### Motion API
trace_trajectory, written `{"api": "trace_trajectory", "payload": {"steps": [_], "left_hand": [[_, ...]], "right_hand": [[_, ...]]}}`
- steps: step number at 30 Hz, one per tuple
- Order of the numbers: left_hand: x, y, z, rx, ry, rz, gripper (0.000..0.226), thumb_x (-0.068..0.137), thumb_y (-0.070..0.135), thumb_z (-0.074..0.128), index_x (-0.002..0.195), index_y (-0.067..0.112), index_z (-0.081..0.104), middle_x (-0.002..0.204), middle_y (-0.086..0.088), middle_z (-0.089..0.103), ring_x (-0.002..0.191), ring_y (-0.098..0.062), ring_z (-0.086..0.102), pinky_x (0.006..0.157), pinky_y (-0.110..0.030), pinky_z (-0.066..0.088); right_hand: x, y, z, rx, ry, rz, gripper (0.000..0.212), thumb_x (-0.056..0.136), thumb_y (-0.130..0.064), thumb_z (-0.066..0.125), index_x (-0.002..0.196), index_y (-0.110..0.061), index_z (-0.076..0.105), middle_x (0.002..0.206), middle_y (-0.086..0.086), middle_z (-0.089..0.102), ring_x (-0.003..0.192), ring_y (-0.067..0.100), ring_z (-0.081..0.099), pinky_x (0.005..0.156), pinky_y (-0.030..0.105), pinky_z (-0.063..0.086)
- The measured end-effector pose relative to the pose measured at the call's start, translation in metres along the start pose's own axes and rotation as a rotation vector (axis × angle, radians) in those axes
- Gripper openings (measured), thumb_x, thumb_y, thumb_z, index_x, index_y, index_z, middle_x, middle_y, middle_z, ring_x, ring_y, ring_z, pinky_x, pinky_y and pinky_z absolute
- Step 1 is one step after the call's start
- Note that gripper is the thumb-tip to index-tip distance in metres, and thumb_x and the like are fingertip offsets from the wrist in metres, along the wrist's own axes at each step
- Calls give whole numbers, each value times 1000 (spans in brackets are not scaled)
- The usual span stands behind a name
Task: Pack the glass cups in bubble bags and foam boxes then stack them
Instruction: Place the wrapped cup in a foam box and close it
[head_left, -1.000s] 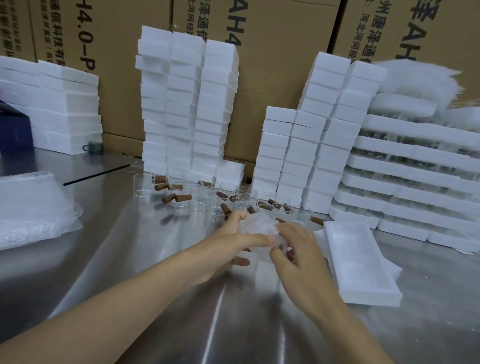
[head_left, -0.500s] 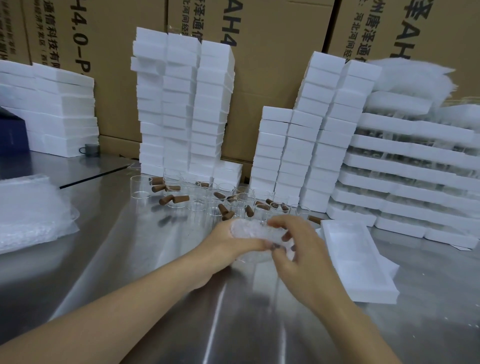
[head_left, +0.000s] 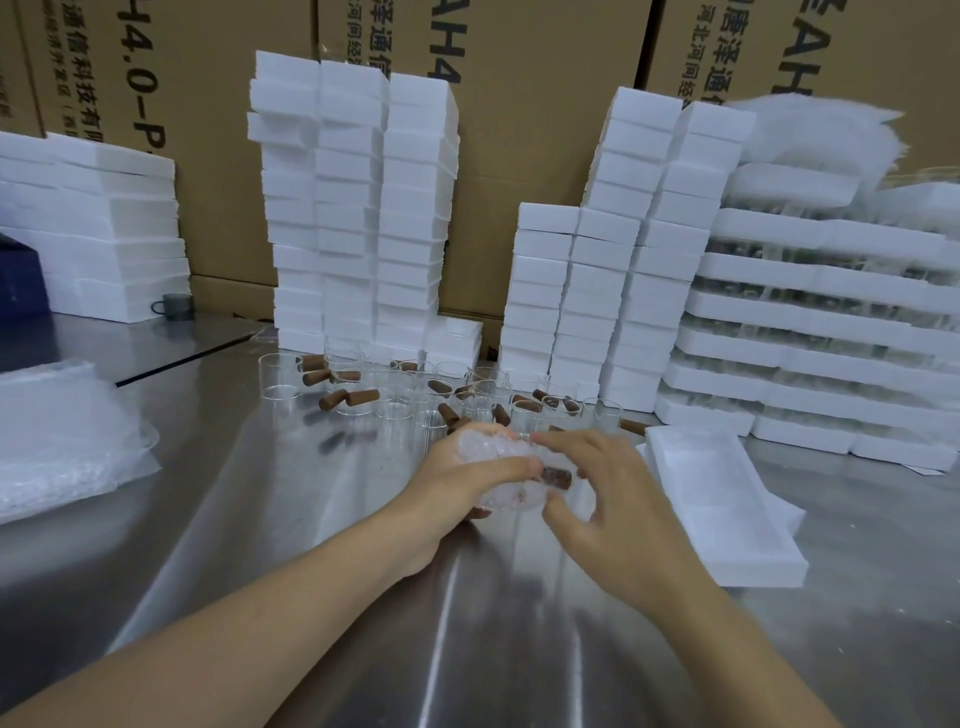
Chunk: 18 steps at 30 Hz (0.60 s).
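Observation:
My left hand (head_left: 457, 483) grips a glass cup wrapped in a clear bubble bag (head_left: 498, 457) above the steel table. The cup's brown wooden handle (head_left: 557, 475) pokes out of the bag toward my right hand (head_left: 608, 499), whose curled fingers touch the bag's open end. An open white foam box (head_left: 722, 509) lies on the table just right of my hands. Several bare glass cups with brown handles (head_left: 415, 400) stand in a cluster behind my hands.
A pile of bubble bags (head_left: 57, 441) lies at the left. Tall stacks of white foam boxes (head_left: 353, 218) rise at the back, more foam boxes (head_left: 613, 291) at centre right, and layered foam trays holding glass (head_left: 831, 338) at far right. Cardboard cartons (head_left: 519, 130) form the back wall.
The bagged cup has been turned and lowered slightly in my hands, so its brown handle now shows at the bag's right end. My right hand has shifted to that end.

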<state>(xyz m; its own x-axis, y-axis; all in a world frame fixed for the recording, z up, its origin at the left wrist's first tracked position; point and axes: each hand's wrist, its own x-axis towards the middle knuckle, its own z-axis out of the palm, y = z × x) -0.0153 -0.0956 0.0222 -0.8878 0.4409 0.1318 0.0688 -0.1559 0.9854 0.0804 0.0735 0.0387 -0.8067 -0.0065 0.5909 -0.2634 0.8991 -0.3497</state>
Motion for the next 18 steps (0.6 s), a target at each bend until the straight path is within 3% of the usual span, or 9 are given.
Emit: {"api": "trace_trajectory", "payload": {"steps": [3,5,9,12,13,16,18], "left_hand": [[3,-3,0,8,18,7,70,52,43,98,115,22,74,105,-4,82,93,-19,77,85,-37,56],[3,-5,-1,16,23,16,70,51,47,97,112,24,75,107,-5,82,94,-19,77,84,-32,54],[4,-5,-3,21,65,31,72,51,57,95,113,26,76,108,0,82,106,-18,75,85,-25,52],[3,0,-6,17,109,60,70,55,59,100,115,31,77,107,6,82,93,-3,75,67,-11,49],[4,0,-8,3,133,76,69,55,58,101,115,32,77,108,6,81,93,-2,75,67,-12,51],[10,4,-14,-43,196,98,70,52,64,97,112,32,79,114,4,81,110,-16,75,97,-33,59],[11,7,-17,-52,202,98,71,50,66,95,112,33,80,112,6,82,114,-19,75,105,-38,56]], "right_hand": [[3,12,-13,-242,172,185,50,89,-25,68,139,-30,61,131,-5,63,119,20,49,98,36,41],[3,20,-24,-390,202,356,49,90,-26,68,139,-26,60,131,3,63,118,30,49,94,45,42],[-2,34,-35,-491,83,570,55,92,-20,60,145,-28,48,119,2,69,116,32,55,96,44,38],[0,32,-34,-450,176,525,52,91,-8,55,139,-28,55,102,-5,73,107,30,59,95,41,31],[1,30,-33,-433,219,494,50,92,-7,55,138,-27,57,101,-5,73,107,30,58,95,41,31],[3,24,-30,-441,233,451,44,96,-22,62,139,-28,55,113,-2,70,116,30,55,96,44,34],[0,27,-29,-515,116,511,52,95,-33,65,144,-30,49,125,1,66,123,30,53,99,45,36]]}}
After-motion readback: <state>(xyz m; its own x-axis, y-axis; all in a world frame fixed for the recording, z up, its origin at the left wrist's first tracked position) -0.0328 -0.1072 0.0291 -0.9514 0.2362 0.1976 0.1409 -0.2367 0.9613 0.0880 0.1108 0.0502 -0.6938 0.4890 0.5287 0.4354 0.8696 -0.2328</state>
